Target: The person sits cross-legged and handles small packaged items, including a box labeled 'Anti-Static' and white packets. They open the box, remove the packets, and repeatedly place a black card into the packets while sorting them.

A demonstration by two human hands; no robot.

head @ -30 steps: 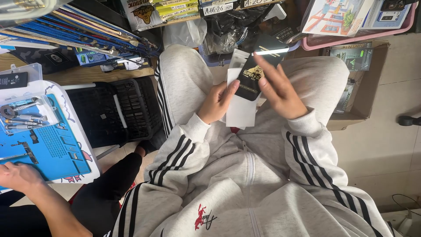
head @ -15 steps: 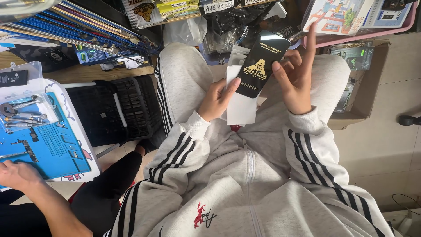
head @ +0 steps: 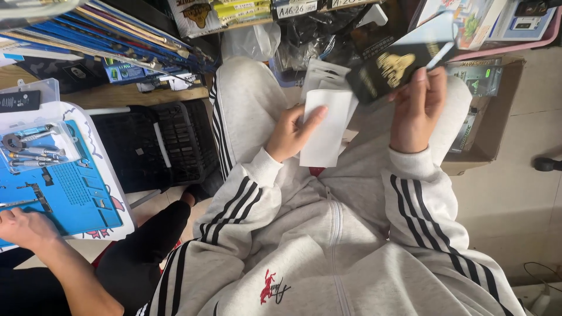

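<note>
We note the black screen protector [head: 393, 71] up and to the right of the lap, tilted, its far edge overlapping the clutter of packets at the top; the right hand [head: 417, 111] pinches it at its lower edge, fingers closed around it. The white paper sleeve [head: 325, 127] lies over the thighs just left of it, apart from the protector, its lower edge hanging near the jacket zip; the left hand [head: 290, 136] grips the sleeve's left edge, thumb on top, fingers curled under. Open room between the two hands is narrow. A cardboard box [head: 489, 126] stands close on the right, a black crate [head: 158, 146] close on the left. Further left, another person's hand [head: 20, 225] rests on a blue work mat [head: 70, 193]
</note>
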